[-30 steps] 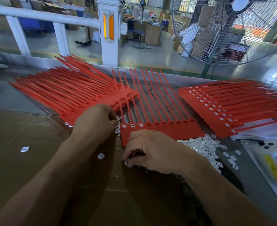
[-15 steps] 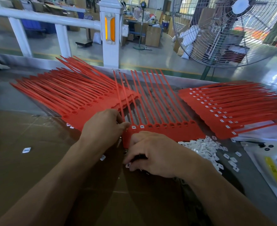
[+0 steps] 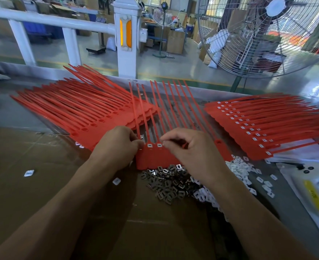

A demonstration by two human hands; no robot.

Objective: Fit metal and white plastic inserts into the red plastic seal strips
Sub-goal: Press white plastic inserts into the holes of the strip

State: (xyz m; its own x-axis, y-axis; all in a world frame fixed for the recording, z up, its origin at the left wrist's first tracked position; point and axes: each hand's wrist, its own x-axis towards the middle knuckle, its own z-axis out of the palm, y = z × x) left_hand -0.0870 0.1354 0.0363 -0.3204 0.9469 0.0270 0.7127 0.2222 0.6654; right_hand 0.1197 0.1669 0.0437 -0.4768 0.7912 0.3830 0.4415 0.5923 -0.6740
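Head view: a comb of red seal strips (image 3: 154, 158) lies at the middle of the table (image 3: 42, 117), its joined heads toward the person and its thin tails fanning away toward 12 o'clock. Two white inserts (image 3: 154, 145) already sit in the sockets at the comb's left end.

The left hand (image 3: 117, 147) is at 9 o'clock of those sockets, fingers curled, its fingertips touching the comb's left edge; whether they pinch the plastic or a small part I cannot tell. The right hand (image 3: 192, 147) is at 3 o'clock of the sockets, covering most of the comb's heads. Its thumb and forefinger are closed together just beside the second white insert, apparently pinching something small, but the piece itself is hidden.

At 6 o'clock of the comb, touching its near edge, lies a heap of dark metal inserts (image 3: 166, 182). A heap of loose white plastic inserts (image 3: 239, 169) spreads at 4 o'clock, beyond the right wrist. A few stray white pieces (image 3: 29, 173) lie on the brown cardboard (image 3: 23, 194) at 8 o'clock.

A stack of unfilled red strips (image 3: 76, 113) fans out at 10 o'clock, partly under the comb's tails. A stack of strips with white inserts fitted (image 3: 267, 128) lies at 2 o'clock, well apart from the hands. A plastic bag with a yellow label (image 3: 312, 197) is at 4 o'clock by the table's edge. A large fan (image 3: 267, 34) stands beyond the table at 1 o'clock, and a white railing post (image 3: 125, 34) at 12 o'clock.
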